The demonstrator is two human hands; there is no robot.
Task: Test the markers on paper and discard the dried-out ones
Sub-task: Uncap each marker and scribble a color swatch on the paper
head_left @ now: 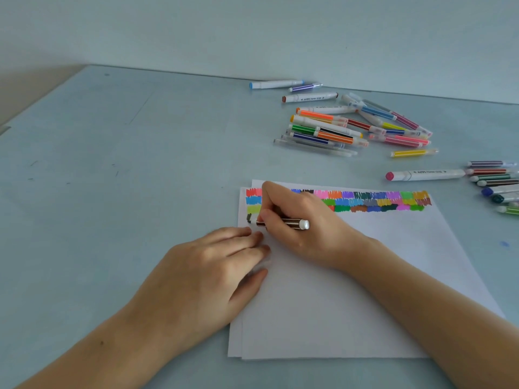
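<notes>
White paper [351, 290] lies on the table, its top edge filled with rows of coloured scribble patches [373, 202]. My right hand [297, 220] grips a dark brown striped marker [289, 222], its tip at the left end of the lowest row, where a dark mark shows. My left hand [213, 265] lies flat with straight fingers on the paper's left edge, just below the marker tip. Whether the left hand covers a cap is hidden.
A heap of several coloured markers [351, 124] lies at the back right of the pale blue table [112, 164]. A second group of markers [497, 186] sits at the right edge, with a pink-capped white one [424, 174] beside it. A wall rises behind.
</notes>
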